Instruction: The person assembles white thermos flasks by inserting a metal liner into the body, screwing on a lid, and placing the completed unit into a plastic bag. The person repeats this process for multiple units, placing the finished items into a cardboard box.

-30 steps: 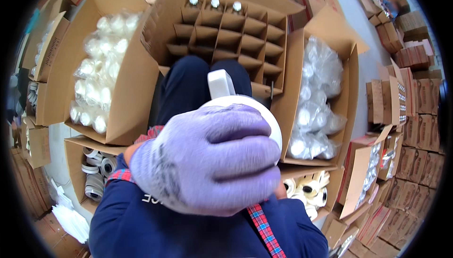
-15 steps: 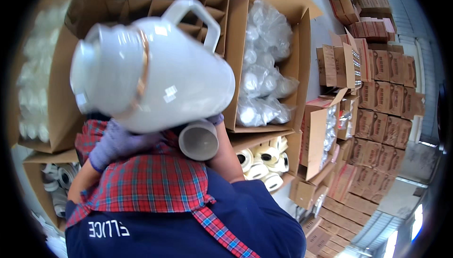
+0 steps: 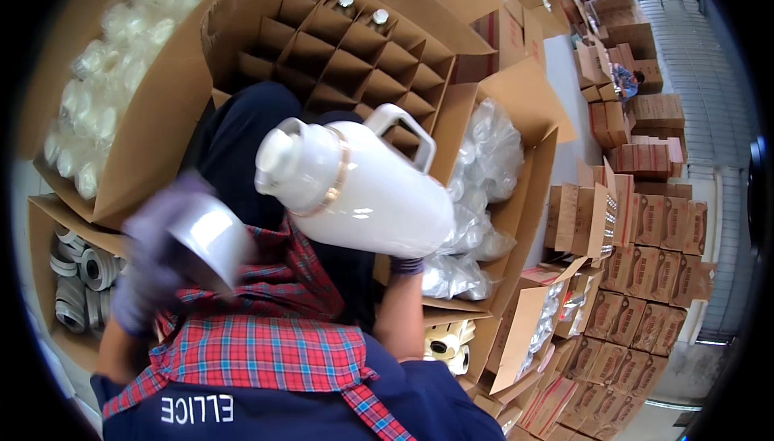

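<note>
A shiny white vacuum flask (image 3: 379,195) with a copper-coloured band and a loop handle lies tilted in front of me, its neck to the left. My right hand (image 3: 407,265), in a purple glove, holds it by the base; the fingers are mostly hidden behind the flask. To the left, my left hand (image 3: 157,251), also gloved in purple and smeared by motion, grips a pale grey cup (image 3: 213,241). The cup is apart from the flask, above my red plaid apron (image 3: 266,352).
Ahead stands a divided carton (image 3: 343,78) with several silver-capped bottles in its far cells. Cartons of clear-wrapped pieces (image 3: 476,199) and translucent plastic parts (image 3: 105,110) flank it. Grey fittings (image 3: 97,268) lie in a box at left, cream ones (image 3: 447,344) at right. Stacked cartons (image 3: 645,280) line the far right.
The flask has moved down and away to the right, held by my right hand. The cup, earlier beneath the flask, is now at the left in my left hand.
</note>
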Motion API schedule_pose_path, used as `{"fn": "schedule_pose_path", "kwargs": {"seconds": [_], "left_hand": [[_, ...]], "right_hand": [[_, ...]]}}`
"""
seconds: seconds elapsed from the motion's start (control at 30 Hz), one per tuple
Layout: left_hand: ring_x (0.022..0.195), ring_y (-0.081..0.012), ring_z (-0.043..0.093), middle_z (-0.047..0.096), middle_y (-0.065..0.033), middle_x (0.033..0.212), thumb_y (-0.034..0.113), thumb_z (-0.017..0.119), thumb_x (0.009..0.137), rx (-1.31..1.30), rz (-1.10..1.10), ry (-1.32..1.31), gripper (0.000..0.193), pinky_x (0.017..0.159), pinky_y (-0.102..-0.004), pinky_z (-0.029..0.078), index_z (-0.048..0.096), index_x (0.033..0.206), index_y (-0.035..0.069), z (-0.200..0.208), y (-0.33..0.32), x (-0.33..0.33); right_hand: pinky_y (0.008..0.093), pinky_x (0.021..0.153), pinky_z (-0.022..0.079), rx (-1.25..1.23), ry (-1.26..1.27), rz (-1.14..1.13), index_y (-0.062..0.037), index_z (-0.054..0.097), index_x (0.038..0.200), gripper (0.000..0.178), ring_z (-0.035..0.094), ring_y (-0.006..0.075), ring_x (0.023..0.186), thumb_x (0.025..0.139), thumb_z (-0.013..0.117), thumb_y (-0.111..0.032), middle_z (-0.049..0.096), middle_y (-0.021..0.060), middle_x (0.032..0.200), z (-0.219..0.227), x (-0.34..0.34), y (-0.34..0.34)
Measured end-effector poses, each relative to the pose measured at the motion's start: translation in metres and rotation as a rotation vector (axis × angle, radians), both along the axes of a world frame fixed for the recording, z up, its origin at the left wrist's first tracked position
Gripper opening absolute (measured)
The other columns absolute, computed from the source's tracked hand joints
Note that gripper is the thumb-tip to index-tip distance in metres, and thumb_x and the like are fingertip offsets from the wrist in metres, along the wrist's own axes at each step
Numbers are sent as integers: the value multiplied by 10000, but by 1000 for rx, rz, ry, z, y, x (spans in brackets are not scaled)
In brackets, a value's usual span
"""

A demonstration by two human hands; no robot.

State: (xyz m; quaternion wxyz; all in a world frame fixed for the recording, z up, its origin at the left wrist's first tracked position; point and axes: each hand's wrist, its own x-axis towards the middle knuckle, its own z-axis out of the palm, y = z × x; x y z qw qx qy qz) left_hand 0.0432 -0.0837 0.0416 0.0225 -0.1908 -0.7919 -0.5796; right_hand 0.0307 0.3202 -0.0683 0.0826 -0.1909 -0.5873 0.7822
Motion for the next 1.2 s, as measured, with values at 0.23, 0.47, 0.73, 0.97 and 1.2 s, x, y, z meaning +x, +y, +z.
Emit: {"fn": "schedule_pose_path", "kwargs": {"seconds": [0.23,0.47,0.73,0.97,1.2], "left_hand": [[1040,-366,656,618,-237,1142,162,602,824,-762,405,-178,614,917,-427,529,490,1416,41,24,32,-71],[1115,-337,609,592,-208,1197,392,672,881,-140,41,-259,492,951,-388,485,623,1203,23,-10,7,-68],[1165,-293,622,614,-172,1292,307,689,905,25,16,37,538,1036,-409,494,561,1345,25,2,-30,-71],[1113,-393,554,547,-189,1210,426,717,850,275,19,865,557,967,-554,453,596,1232,38,38,49,-28],[1281,-393,505,541,-205,1248,440,694,872,100,116,266,626,1058,-596,405,517,1360,89,-66,62,32]], "right_hand": [[386,969,547,7,-42,12,-11,421,1441,556,630,246,1155,963,635,-201,595,164,1341,4,20,18],[368,936,570,-83,-135,102,-1,427,1431,531,653,241,1113,970,627,-171,618,170,1305,19,44,25],[379,992,509,545,-111,291,23,405,1450,579,596,249,1175,992,599,-275,577,181,1350,90,10,21],[388,1040,455,952,-54,524,44,386,1466,640,546,255,1230,1012,575,-365,541,191,1389,145,-61,32],[290,784,498,1266,137,855,71,573,1248,431,595,143,853,1025,607,-297,672,71,976,212,-92,-16]]}}
